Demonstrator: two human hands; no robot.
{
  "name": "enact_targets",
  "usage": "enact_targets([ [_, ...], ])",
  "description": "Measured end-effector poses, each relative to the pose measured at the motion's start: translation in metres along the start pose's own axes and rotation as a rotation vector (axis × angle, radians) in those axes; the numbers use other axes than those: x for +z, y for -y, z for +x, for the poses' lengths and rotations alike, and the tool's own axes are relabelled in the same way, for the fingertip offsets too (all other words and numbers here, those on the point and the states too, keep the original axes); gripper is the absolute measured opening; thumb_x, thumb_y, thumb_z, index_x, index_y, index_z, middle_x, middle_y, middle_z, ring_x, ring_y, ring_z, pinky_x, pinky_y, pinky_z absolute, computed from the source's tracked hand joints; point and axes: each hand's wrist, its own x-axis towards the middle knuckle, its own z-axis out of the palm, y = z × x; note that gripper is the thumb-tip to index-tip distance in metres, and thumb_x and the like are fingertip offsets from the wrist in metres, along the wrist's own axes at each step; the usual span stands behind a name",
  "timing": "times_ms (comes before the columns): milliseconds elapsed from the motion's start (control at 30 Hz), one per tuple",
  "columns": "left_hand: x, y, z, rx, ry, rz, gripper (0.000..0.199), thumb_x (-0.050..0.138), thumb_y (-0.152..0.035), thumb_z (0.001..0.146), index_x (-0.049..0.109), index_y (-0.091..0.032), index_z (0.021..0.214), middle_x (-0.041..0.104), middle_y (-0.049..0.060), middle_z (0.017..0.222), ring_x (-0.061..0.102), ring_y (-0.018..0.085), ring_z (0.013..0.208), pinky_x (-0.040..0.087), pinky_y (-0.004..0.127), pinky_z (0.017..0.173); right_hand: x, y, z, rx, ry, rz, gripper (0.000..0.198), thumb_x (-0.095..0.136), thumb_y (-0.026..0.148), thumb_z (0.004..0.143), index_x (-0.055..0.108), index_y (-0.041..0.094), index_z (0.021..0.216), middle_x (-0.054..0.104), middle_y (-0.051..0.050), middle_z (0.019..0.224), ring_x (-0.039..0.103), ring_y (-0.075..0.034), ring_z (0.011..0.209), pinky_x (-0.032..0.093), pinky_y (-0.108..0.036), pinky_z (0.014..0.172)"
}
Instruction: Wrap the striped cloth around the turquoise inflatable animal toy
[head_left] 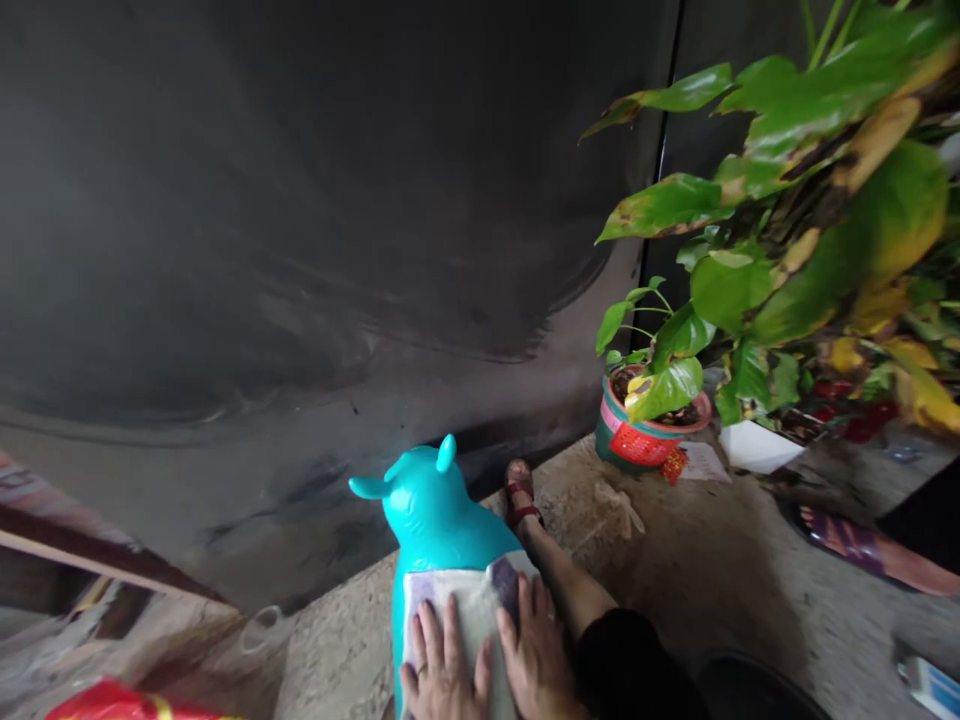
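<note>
A turquoise animal-shaped toy (439,515) with small ears stands on the ground right in front of me. A pale folded cloth (472,605) lies over its back. My left hand (442,670) rests flat on the cloth, fingers spread. My right hand (536,650) presses on the cloth's right side next to it. My leg (570,590) stretches forward beside the toy, ending in a red sandal (520,495).
A big dark metal wall (300,220) rises straight ahead. A red and green pot with a leafy plant (645,425) stands at the right, with larger yellowing foliage (825,200) above it. A red object (112,700) sits at the bottom left. The floor is rough concrete (712,570).
</note>
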Motion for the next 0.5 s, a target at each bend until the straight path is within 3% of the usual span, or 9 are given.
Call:
enact_targets([
  [100,-0.002,-0.001,0.027,-0.079,0.077,-0.052,0.070,0.030,-0.052,0.087,0.030,-0.012,0.144,0.023,0.020,0.156,0.015,0.035,0.145,0.036,0.061,0.103,0.014,0.010,-0.004,0.044,0.159,-0.074,0.059,0.035,0.046,0.095,0.036,0.013,0.144,0.035,-0.021,0.148,0.035,-0.036,0.135,0.043,-0.055,0.100],
  [233,-0.012,-0.006,0.050,-0.154,0.119,-0.101,0.075,0.026,-0.053,0.088,0.017,-0.008,0.147,0.016,0.022,0.157,0.011,0.036,0.145,0.030,0.062,0.107,0.014,0.029,0.026,0.043,0.211,-0.065,0.062,0.030,0.051,0.096,0.028,0.017,0.147,0.029,-0.019,0.151,0.027,-0.036,0.139,0.038,-0.059,0.103],
  [333,-0.019,-0.007,0.050,-0.164,0.148,-0.110,0.075,0.025,-0.053,0.088,0.015,-0.009,0.148,0.014,0.020,0.158,0.009,0.034,0.146,0.028,0.061,0.110,0.004,0.035,0.029,0.051,0.196,-0.043,0.062,0.027,0.054,0.096,0.028,0.018,0.147,0.031,-0.019,0.150,0.030,-0.036,0.138,0.039,-0.058,0.103],
  [500,-0.021,0.002,0.031,-0.196,0.176,-0.142,0.073,0.022,-0.052,0.088,0.020,-0.011,0.147,0.018,0.017,0.158,0.015,0.031,0.146,0.029,0.057,0.111,-0.011,0.031,-0.011,0.058,0.193,-0.057,0.058,0.032,0.048,0.097,0.030,0.017,0.146,0.031,-0.018,0.150,0.030,-0.035,0.138,0.039,-0.058,0.104],
])
